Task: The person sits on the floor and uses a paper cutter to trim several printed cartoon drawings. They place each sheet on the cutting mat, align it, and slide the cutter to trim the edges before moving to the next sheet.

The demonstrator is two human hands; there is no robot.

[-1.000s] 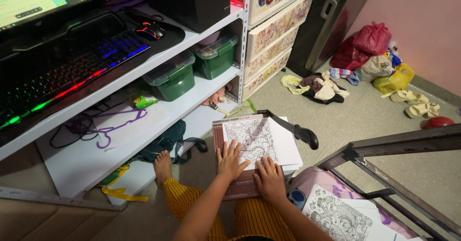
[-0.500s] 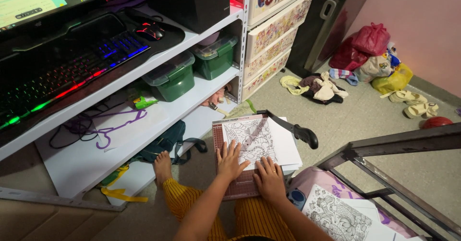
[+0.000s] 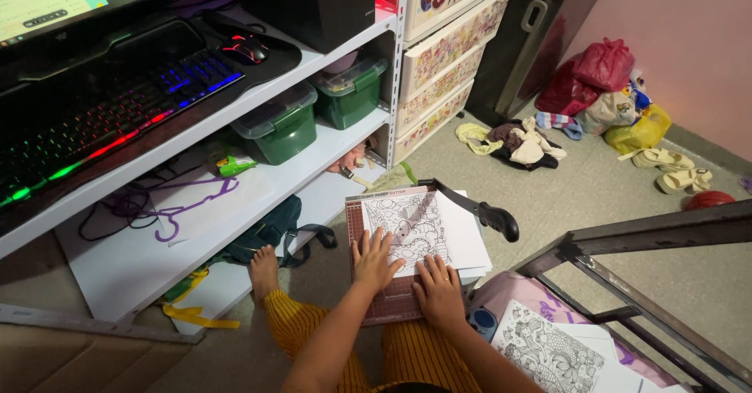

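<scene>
Nothing has shifted since the earlier frames: both hands stay pressed on the sheet. Left hand (image 3: 374, 261) lies flat, fingers spread, on the printed sheet's (image 3: 407, 228) lower left corner; right hand (image 3: 439, 291) lies open beside it, gripping nothing. That sheet rests on the cutter (image 3: 392, 303) across the lap, blade arm (image 3: 478, 209) raised at the right. Paper looks thin, light and floppy, likely to slide; flat palm pressure near the edge seems the surest hold.
</scene>
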